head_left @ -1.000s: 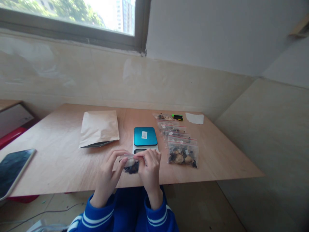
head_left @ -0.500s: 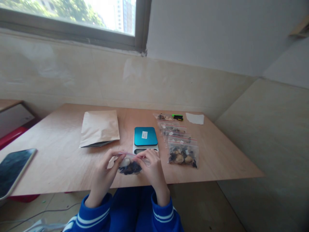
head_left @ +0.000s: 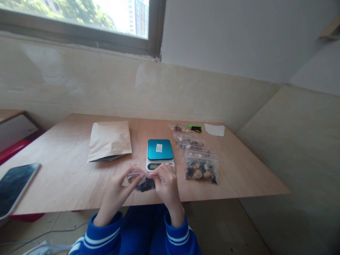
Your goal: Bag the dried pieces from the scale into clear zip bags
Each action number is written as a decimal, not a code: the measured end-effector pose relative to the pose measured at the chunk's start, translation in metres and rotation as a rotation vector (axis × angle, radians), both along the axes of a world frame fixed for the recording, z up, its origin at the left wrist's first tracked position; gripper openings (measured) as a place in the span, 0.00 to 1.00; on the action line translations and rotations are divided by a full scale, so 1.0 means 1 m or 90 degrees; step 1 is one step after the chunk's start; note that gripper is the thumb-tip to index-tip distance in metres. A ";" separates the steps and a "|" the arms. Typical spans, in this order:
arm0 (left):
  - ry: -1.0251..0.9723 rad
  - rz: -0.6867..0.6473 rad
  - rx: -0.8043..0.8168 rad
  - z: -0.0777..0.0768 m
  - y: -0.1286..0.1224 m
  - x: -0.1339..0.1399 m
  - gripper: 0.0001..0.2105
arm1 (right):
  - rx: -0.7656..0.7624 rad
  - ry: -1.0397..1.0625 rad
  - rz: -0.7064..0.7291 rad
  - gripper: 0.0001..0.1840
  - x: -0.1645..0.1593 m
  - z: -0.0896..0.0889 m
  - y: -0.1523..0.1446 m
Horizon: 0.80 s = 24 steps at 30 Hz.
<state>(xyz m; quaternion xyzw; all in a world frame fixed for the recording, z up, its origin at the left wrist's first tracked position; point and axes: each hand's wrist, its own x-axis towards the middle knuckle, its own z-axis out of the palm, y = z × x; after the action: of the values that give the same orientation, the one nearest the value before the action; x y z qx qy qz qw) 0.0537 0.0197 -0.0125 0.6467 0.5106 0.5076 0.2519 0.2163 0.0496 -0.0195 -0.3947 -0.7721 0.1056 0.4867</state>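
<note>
Both of my hands pinch the top edge of a small clear zip bag [head_left: 145, 183] filled with dark and pale dried pieces, held just above the near edge of the wooden table [head_left: 66, 177]. My left hand [head_left: 119, 191] grips the bag's left side, my right hand [head_left: 166, 184] its right side. Right behind my hands stands a small scale [head_left: 160, 152] with a teal top plate. To the right of the scale lies a row of filled zip bags [head_left: 200, 166].
A brown paper pouch [head_left: 109, 140] lies left of the scale. A phone or tablet [head_left: 14, 186] rests at the table's left edge. A green marker [head_left: 195, 128] and a white paper slip [head_left: 214, 130] lie at the far right. A wall runs behind the table.
My hands have shifted slightly along the bag's top edge, and the bag has tilted and dropped a little toward the table.
</note>
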 end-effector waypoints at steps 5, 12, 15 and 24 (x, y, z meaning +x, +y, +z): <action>-0.001 0.030 0.025 0.002 -0.003 -0.001 0.06 | -0.017 0.018 -0.001 0.11 -0.003 0.000 -0.001; -0.087 0.133 0.020 -0.001 -0.006 -0.008 0.07 | -0.065 0.031 0.046 0.06 0.007 0.005 0.001; -0.148 0.154 0.002 -0.001 -0.005 -0.012 0.08 | -0.086 0.075 0.041 0.05 0.013 0.006 0.002; -0.367 0.122 -0.054 -0.005 0.000 -0.011 0.10 | -0.232 0.307 0.120 0.09 0.018 0.004 0.002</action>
<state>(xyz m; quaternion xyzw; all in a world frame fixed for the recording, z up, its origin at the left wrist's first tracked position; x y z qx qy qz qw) 0.0427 0.0200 -0.0179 0.4139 0.4976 0.6696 0.3644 0.2341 0.0518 -0.0154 -0.3653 -0.6362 0.3772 0.5652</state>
